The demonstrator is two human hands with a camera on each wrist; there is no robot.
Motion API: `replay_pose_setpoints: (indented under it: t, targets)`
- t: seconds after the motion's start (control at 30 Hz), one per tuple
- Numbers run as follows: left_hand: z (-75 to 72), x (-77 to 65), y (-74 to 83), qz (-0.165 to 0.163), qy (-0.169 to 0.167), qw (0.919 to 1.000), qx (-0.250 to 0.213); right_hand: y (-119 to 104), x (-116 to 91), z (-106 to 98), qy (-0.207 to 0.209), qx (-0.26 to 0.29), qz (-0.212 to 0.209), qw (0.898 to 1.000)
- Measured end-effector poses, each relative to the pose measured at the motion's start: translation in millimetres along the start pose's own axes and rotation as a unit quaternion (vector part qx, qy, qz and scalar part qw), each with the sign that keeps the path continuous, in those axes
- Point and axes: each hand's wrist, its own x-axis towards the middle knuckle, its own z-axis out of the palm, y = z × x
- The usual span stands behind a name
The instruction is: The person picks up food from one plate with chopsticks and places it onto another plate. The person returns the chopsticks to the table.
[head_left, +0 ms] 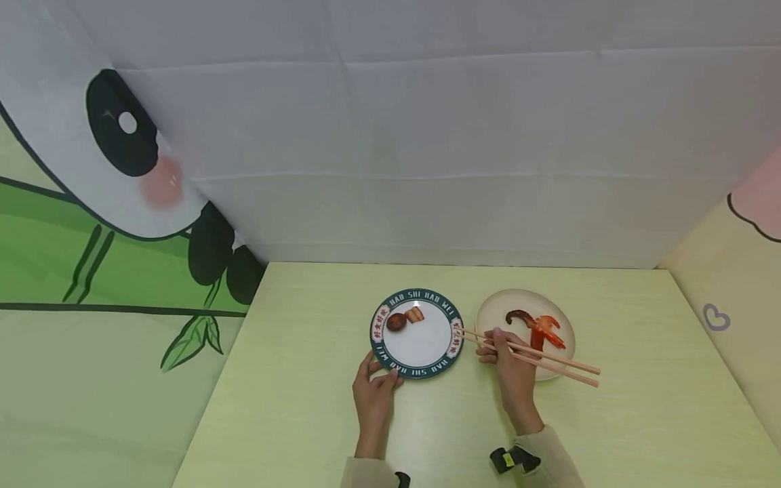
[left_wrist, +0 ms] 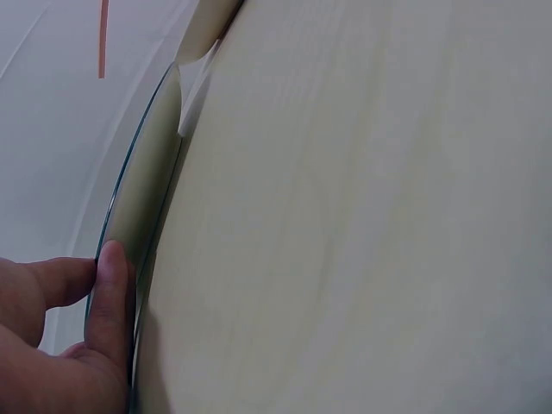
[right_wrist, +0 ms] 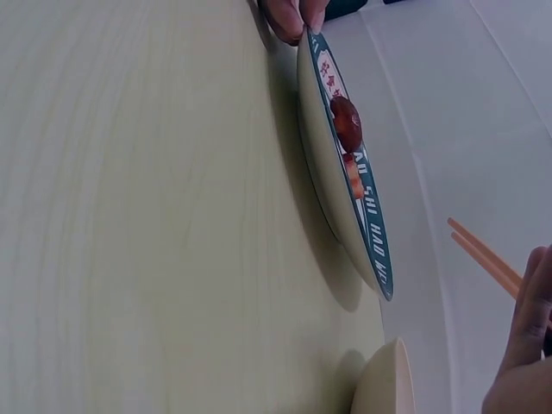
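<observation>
My left hand [head_left: 375, 403] pinches the near left rim of a round plate [head_left: 421, 349] with a dark green, lettered border. On that plate lie a brown mushroom cap [head_left: 396, 322] and a small striped piece of meat [head_left: 415, 314]. My right hand [head_left: 515, 373] holds a pair of wooden chopsticks [head_left: 582, 367], their tips over the lettered plate's right rim with no food between them. Behind that hand is a beige plate [head_left: 495, 308], partly hidden, bearing a curled dark tentacle [head_left: 518, 316] and red shellfish pieces [head_left: 548, 329].
Both plates stand side by side on a pale yellow-green table [head_left: 293, 379]. A white cloth wall [head_left: 427, 135] rises behind its back edge, with printed cartoon panels at both sides. Dark straps [head_left: 515, 459] sit at the wrists.
</observation>
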Motion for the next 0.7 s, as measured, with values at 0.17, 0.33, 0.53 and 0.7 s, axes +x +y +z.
replay_pose_setpoints:
  t: [0.17, 0.33, 0.53, 0.7]
  targets:
    - [1.1, 0.8, -1.8, -0.002, 0.007, 1.0000, 0.002, 1, 1, 2, -0.002, -0.009, 0.005, 1.000]
    - [1.1, 0.4, -1.4, -0.003, 0.008, 1.0000, 0.003, 2, 1, 6, -0.006, -0.007, 0.004, 1.000]
    - [0.3, -0.1, 0.0, -0.001, 0.002, 1.0000, 0.002, 4, 2, 11, -0.016, -0.016, 0.002, 1.000]
    - [0.0, -0.9, 1.2, -0.001, 0.001, 1.0000, 0.002, 5, 3, 13, -0.022, -0.023, 0.002, 0.999]
